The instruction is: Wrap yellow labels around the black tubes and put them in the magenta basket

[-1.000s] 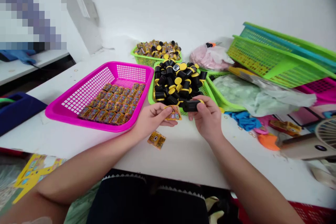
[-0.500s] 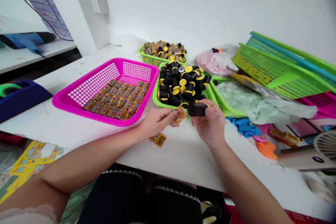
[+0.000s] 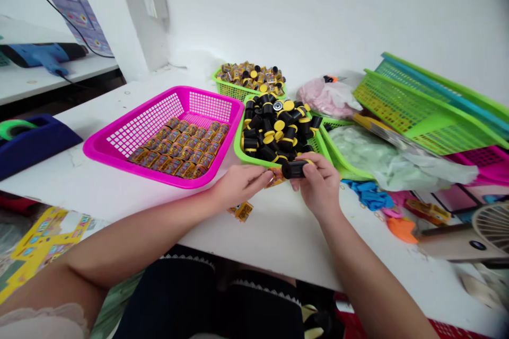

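Observation:
Between the fingertips of my left hand [image 3: 247,183] is a printed orange-yellow sleeve [image 3: 275,176]. My right hand [image 3: 321,183] pinches a black canister with a yellow cap [image 3: 294,169], lying sideways with its black end towards the sleeve. The two pieces are very close; whether they touch I cannot tell. On the table below my left hand lies a flat printed sleeve piece [image 3: 242,211]. Just beyond my hands, a green basket [image 3: 243,154] is heaped with loose black canisters with yellow caps [image 3: 274,127].
To the left, a magenta basket [image 3: 99,152] holds rows of printed canisters [image 3: 178,151]. Another green basket [image 3: 226,90] of printed pieces stands behind. Stacked baskets [image 3: 417,111], plastic bags [image 3: 369,153] and a small fan [image 3: 465,238] are at right; a blue tape dispenser [image 3: 43,145] is far left.
The black canister and the printed sleeve have come closer together. My left hand has moved slightly right, and the whole view has shifted a little.

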The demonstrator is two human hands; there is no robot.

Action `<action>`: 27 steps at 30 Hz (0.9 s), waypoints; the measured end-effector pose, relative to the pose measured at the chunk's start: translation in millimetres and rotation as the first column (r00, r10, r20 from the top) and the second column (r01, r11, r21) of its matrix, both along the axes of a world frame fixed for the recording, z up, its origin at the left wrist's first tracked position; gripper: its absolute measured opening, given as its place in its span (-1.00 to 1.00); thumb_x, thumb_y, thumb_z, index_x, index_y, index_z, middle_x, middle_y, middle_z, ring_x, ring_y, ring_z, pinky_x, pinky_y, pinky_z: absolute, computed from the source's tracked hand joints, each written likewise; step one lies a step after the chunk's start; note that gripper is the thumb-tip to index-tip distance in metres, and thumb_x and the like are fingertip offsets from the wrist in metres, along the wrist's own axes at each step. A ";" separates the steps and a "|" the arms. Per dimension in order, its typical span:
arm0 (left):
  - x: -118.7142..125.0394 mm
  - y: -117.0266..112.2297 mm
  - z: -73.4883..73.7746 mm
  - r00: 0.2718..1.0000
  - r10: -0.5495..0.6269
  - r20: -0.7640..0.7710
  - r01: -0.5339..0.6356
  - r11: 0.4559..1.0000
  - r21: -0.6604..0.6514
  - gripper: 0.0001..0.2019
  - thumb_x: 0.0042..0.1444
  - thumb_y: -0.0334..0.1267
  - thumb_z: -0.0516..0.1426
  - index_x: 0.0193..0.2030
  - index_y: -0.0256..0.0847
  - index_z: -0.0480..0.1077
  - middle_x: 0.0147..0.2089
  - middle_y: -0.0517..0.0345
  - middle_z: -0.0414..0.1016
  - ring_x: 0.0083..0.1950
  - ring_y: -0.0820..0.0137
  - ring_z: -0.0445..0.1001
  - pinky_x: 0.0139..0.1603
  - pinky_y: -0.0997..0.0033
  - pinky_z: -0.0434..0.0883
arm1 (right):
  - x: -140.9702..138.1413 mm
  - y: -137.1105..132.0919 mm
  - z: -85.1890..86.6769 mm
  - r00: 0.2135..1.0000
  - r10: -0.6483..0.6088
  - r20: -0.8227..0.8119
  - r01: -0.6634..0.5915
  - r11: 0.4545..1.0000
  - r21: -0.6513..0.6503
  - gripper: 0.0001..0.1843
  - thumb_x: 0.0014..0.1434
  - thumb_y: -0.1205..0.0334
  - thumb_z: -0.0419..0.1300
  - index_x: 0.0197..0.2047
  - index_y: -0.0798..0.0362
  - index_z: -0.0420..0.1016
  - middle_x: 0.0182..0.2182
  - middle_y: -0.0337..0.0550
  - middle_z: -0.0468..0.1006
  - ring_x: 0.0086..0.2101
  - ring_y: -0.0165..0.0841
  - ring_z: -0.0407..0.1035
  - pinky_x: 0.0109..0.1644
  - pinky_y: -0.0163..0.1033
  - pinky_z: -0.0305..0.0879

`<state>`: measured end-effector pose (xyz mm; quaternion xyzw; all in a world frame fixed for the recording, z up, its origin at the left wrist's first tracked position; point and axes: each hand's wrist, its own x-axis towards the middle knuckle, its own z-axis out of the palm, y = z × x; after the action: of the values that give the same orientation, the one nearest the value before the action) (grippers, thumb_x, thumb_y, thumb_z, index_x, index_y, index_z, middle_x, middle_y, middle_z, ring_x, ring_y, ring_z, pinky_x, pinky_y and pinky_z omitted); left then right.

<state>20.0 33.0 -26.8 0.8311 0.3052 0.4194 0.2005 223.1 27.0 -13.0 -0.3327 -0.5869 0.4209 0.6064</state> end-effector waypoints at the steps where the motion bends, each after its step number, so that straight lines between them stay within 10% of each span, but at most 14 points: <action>1: -0.7 -0.5 0.8 1.000 -0.001 0.001 0.001 1.000 0.007 -0.55 0.41 -0.11 -0.09 -0.51 -0.21 0.25 -0.58 0.28 0.27 -0.52 0.52 0.29 -0.48 0.50 0.12 | 1.0 1.2 -0.4 1.000 0.003 -0.008 -0.003 1.000 -0.007 -0.75 0.14 0.03 0.34 -0.21 0.00 0.53 -0.60 -0.32 0.49 -0.68 -0.49 0.30 -0.64 -0.36 0.18; 14: -4.3 -2.7 1.8 0.998 -0.046 0.043 0.047 0.999 -0.016 -0.55 0.42 -0.05 -0.15 -0.44 -0.20 0.29 -0.50 0.21 0.39 -0.43 0.45 0.41 -0.43 0.49 0.22 | 7.7 7.4 -5.7 0.984 0.172 0.053 -0.166 0.982 -0.089 -0.71 0.12 0.00 0.36 -0.20 0.02 0.53 -0.56 -0.31 0.51 -0.68 -0.51 0.29 -0.63 -0.37 0.21; 17: -1.5 -3.0 2.2 0.982 -0.063 0.180 0.098 0.977 -0.190 -0.69 0.37 -0.03 -0.04 -0.29 -0.18 0.30 -0.39 0.19 0.50 -0.39 0.45 0.46 -0.39 0.50 0.29 | 9.0 8.6 -10.3 0.980 0.173 0.096 -0.165 0.983 -0.085 -0.71 0.17 0.03 0.33 -0.14 0.02 0.50 -0.54 -0.31 0.51 -0.66 -0.51 0.30 -0.58 -0.35 0.25; 22: 7.6 -1.7 -2.8 0.828 -0.054 0.558 0.383 0.780 -0.495 -0.51 0.07 -0.03 0.30 -0.05 -0.10 0.11 -0.22 0.14 0.60 -0.40 0.48 0.52 -0.40 0.52 0.37 | 2.5 4.8 -3.4 0.976 0.117 0.182 -0.106 0.992 -0.072 -0.70 0.15 0.04 0.34 -0.15 0.03 0.47 -0.55 -0.32 0.50 -0.64 -0.50 0.30 -0.58 -0.34 0.27; 27: 5.5 0.4 -7.7 0.911 -0.009 0.412 0.236 0.831 -0.503 -0.35 -0.07 -0.11 0.40 0.09 -0.07 0.18 -0.23 0.14 0.61 -0.30 0.33 0.62 -0.32 0.41 0.48 | 2.3 1.1 9.8 0.933 0.136 0.334 -0.147 0.989 0.006 -0.76 0.07 0.22 0.39 -0.16 0.00 0.54 -0.42 -0.26 0.52 -0.53 -0.51 0.33 -0.49 -0.36 0.32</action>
<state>25.5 33.4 -34.5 0.6568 0.3094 0.4595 0.5116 225.4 28.2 -3.2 -0.3465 -0.7096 0.3922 0.4718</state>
